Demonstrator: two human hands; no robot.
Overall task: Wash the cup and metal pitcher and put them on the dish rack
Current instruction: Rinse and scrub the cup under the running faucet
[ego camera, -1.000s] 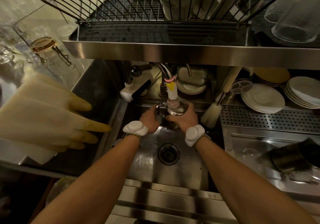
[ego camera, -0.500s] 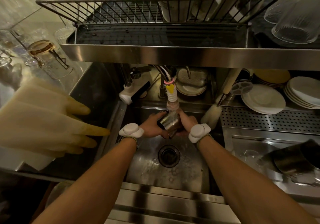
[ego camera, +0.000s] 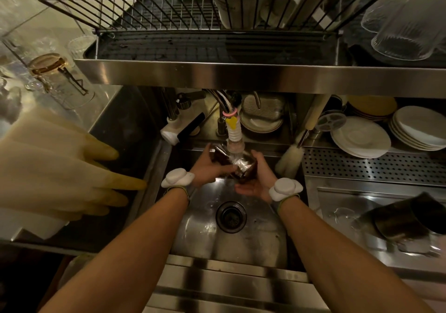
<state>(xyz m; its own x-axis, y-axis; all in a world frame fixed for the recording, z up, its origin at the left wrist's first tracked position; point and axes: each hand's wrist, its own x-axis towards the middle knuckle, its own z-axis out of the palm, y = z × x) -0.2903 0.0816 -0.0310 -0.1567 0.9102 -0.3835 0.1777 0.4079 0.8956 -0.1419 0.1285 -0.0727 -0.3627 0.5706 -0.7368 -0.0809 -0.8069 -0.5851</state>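
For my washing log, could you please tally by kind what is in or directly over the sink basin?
metal pitcher: 1
hands: 2, left hand and right hand
faucet nozzle: 1
drain: 1
Total: 5

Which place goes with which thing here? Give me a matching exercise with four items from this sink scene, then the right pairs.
Things:
1. metal pitcher
2. rubber gloves
3. stack of white plates
4. drain

Places:
A. draped over the counter left of the sink
B. in the bottom of the sink basin, between the forearms
C. under the running tap, held by the left hand and right hand
D. on the perforated shelf right of the tap

Pairs: 1-C, 2-A, 3-D, 4-B
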